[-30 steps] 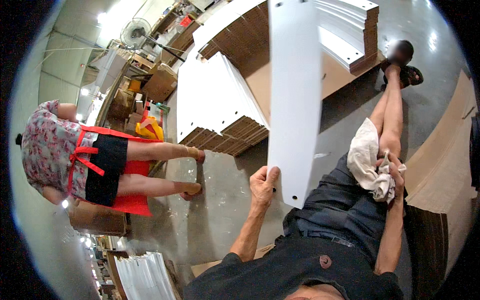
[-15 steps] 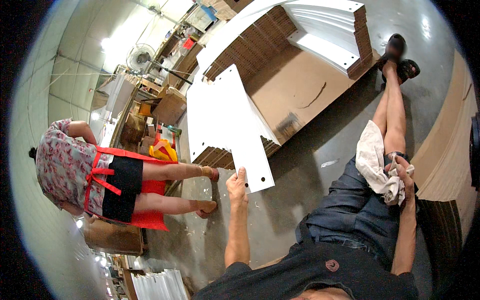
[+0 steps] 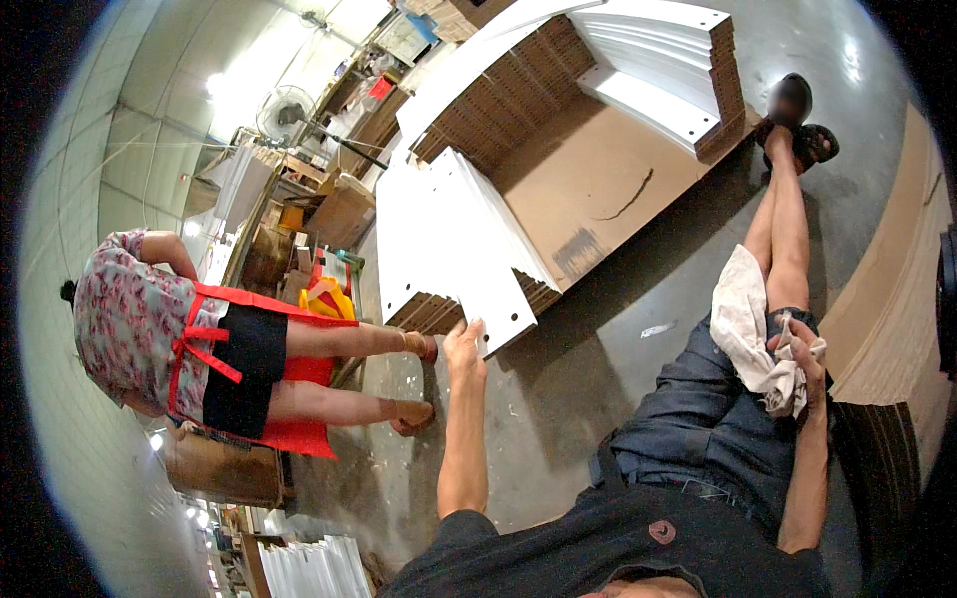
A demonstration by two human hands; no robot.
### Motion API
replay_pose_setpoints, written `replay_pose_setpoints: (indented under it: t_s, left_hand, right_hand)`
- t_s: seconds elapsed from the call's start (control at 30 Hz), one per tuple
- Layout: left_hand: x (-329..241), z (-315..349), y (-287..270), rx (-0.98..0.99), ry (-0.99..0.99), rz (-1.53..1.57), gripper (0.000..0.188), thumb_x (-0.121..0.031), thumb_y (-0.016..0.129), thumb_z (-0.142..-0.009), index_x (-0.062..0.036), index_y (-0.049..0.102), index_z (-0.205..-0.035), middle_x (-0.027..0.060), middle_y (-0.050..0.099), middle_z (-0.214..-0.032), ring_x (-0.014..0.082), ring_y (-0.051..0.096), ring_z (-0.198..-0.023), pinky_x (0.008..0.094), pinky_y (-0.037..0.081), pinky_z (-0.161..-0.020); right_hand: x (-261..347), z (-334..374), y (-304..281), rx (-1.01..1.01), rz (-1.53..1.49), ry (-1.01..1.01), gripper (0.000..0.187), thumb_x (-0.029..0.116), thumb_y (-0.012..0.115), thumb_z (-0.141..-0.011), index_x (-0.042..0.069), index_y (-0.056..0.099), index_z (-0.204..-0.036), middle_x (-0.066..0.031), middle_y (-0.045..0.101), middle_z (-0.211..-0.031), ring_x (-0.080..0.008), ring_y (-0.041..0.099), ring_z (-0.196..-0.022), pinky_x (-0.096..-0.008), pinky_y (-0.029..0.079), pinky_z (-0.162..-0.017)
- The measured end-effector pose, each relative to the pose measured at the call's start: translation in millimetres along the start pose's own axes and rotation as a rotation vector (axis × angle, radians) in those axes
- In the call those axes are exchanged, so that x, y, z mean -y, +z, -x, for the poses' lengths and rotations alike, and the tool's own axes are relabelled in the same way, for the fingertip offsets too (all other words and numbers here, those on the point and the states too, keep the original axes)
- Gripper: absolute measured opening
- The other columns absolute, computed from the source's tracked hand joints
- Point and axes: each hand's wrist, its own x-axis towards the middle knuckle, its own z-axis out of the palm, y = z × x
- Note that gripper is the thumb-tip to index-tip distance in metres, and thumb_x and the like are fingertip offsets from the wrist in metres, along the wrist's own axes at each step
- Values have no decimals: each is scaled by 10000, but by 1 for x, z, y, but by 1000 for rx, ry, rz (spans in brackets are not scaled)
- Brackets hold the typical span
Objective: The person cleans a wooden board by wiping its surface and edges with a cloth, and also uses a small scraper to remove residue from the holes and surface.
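My left hand is closed on the near end of a flat white panel with small dark holes at its corners. The panel's rest reaches over a stack of similar white panels, and its near end juts out past the stack's edge. By my thigh, my right hand is wrapped round a crumpled off-white cloth, which hangs down along my leg.
More stacked white panels with brown edges stand on a brown board. A brown board stack is close on my right. To the left, another person in a red apron stands near a standing fan and cluttered shelves.
My left hand has moved forward with the white panel, sliding it farther over the stack. My right hand with the cloth has hardly moved.
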Motion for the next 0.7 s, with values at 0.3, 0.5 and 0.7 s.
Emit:
replay_pose_setpoints:
  t_s: [0.3,0.5,0.7]
  left_hand:
    - [-45,91,63,133,1042,-1137,628,-249,864,-735,-77,634,-1294,199,437,-1498,430,247,-1459,555,272,-1158]
    - [-22,39,56,269,971,-1035,477,-128,823,-744,-106,704,-1206,182,547,-1407,396,291,-1454,538,234,-1169]
    - [-23,1,59,278,844,-955,469,-123,806,-761,-97,699,-1217,191,561,-1394,402,322,-1434,531,278,-1164]
  right_hand:
    - [-9,3,-10,19,-130,8,506,296,630,-922,-53,567,-1282,-96,673,-918,-148,623,-800,-272,504,-741]
    - [-8,10,-7,-27,-51,-37,508,301,626,-922,-53,574,-1282,-84,669,-904,-140,614,-784,-258,495,-733]
    - [-18,13,-18,-43,-90,2,514,316,615,-926,-41,569,-1293,-79,669,-915,-128,612,-765,-254,494,-712]
